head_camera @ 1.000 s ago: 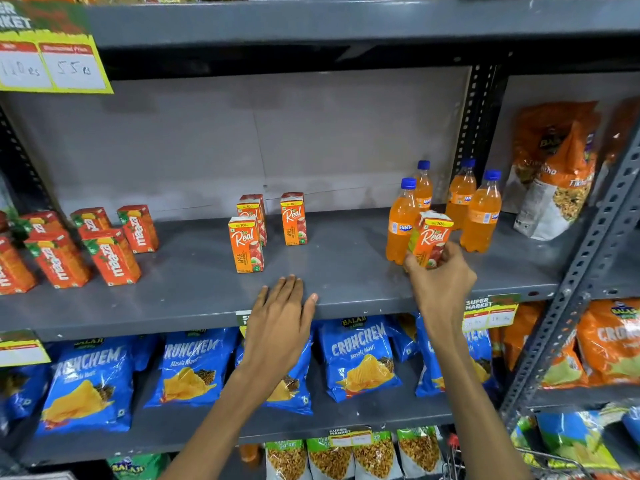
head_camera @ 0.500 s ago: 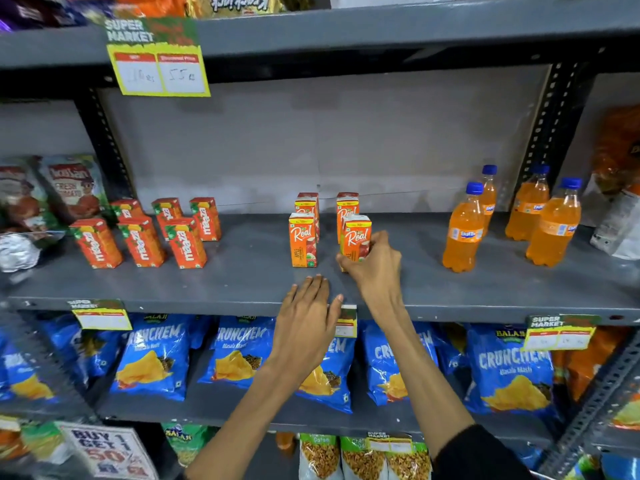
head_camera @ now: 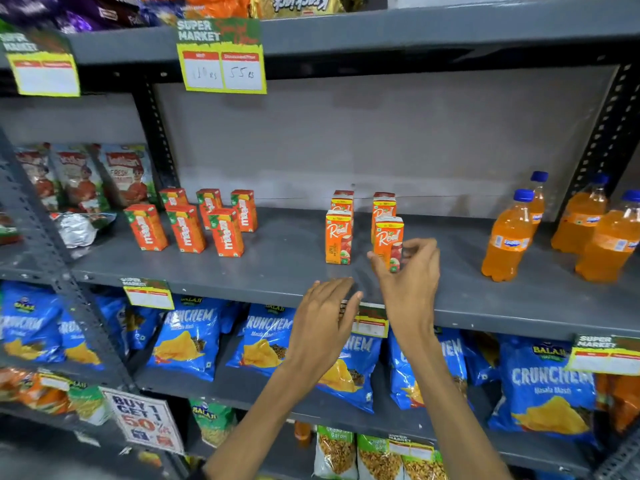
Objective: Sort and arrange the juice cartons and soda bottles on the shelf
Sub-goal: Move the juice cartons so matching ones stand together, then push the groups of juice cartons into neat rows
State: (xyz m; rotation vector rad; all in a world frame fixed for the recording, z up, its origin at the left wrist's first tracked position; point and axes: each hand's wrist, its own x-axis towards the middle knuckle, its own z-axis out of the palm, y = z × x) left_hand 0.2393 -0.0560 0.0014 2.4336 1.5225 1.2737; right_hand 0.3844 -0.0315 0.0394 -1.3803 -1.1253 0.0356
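The Real juice carton [head_camera: 388,242] now stands upright on the grey shelf [head_camera: 277,268], just right of another front Real carton [head_camera: 338,236] marked "APPLE" and in front of two more Real cartons [head_camera: 383,206] near the back wall. A second ago it was carried in from beside the orange soda bottles [head_camera: 507,237]; half a second ago it was just arriving at this group. The right hand [head_camera: 408,271] has its thumb and fingers loosely curled around the carton's lower part, touching or barely off it; I cannot tell whether it grips. The left hand [head_camera: 325,317] lies open, palm down, on the shelf's front edge, as before. Toward the shelf's left end stand six red Maaza cartons [head_camera: 188,228]; the blue-capped bottles cluster at the right end. A "SUPER MARKET" price tag [head_camera: 221,57] above reads "55 rs". Below hang blue "CRUNCHEM" bags [head_camera: 187,341] with "BALAJI" on top, and a sign [head_camera: 143,420] says "BUY 1 GET 1 50%".
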